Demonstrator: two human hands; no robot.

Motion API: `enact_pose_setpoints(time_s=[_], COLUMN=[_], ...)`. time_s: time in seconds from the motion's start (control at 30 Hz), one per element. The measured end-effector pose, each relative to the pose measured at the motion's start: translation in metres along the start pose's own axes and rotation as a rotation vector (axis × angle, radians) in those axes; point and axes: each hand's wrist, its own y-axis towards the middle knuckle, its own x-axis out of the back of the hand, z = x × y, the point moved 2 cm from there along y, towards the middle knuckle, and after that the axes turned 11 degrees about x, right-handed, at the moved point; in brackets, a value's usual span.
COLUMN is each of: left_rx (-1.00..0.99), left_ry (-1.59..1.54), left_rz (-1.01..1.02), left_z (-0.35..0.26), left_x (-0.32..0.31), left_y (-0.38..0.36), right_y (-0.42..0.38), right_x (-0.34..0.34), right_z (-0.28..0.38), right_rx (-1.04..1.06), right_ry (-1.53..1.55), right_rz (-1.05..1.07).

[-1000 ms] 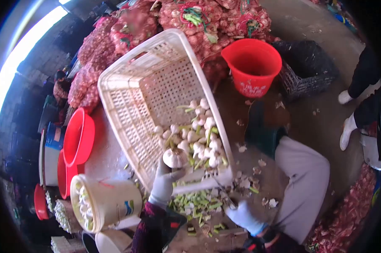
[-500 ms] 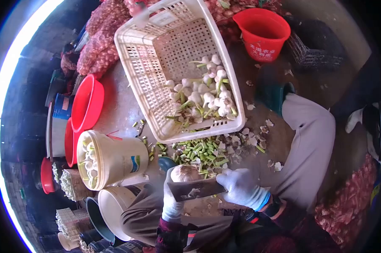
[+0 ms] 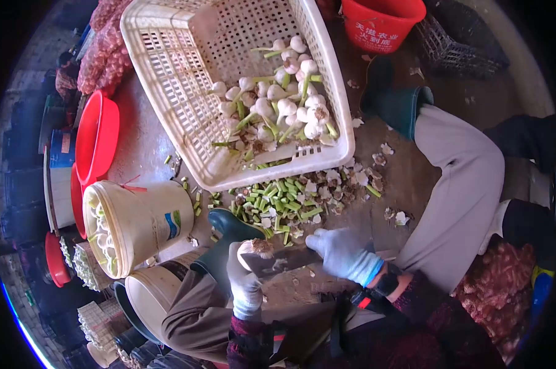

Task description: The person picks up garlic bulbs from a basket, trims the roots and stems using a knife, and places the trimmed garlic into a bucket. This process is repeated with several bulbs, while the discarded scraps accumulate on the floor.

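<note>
In a light glove, my left hand (image 3: pixel 244 280) is closed around a garlic bulb (image 3: pixel 247 251), whose brown root end faces up and to the right. My right hand (image 3: pixel 347 253), also gloved, grips a knife by its handle. The wide, dark knife blade (image 3: pixel 285 262) lies close against the bulb, somewhat blurred; whether it touches is hard to tell. Just beyond my hands, cut green stem pieces (image 3: pixel 278 200) and papery skins are heaped on the floor. Behind them stands a white plastic crate (image 3: pixel 195 123) holding several garlic bulbs (image 3: pixel 284 107) with short stems.
To the left stand a cream bucket (image 3: pixel 158 218) full of trimmed garlic and a red tub (image 3: pixel 96 135). A red bucket (image 3: pixel 376 27) and a black crate (image 3: pixel 459 49) are at the back right. Net sacks (image 3: pixel 496 286) lie at right. My green boots (image 3: pixel 401 107) flank the heap.
The bulb has turned in my left hand, so its root end now shows. Both hands are slightly higher in view. The view itself has shifted, moving crate and buckets up and left.
</note>
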Motion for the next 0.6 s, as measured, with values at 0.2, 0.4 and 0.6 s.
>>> enact_pose_setpoints(time_s=[0.2, 0.4, 0.6], left_rx=[-0.282, -0.184, -0.17], left_ry=[0.081, -0.077, -0.444], left_rz=[0.006, -0.094, -0.143], left_z=[-0.044, -0.035, -0.003], left_x=[-0.008, -0.008, -0.02], left_y=[-0.033, -0.018, 0.011], right_y=[-0.01, -0.012, 0.003], right_x=[-0.024, -0.018, -0.022], right_z=[-0.051, -0.029, 0.002], right_rx=[-0.372, -0.535, -0.351], right_ry=[-0.048, 0.321, 0.483], right_rz=[0.162, -0.04, -0.455])
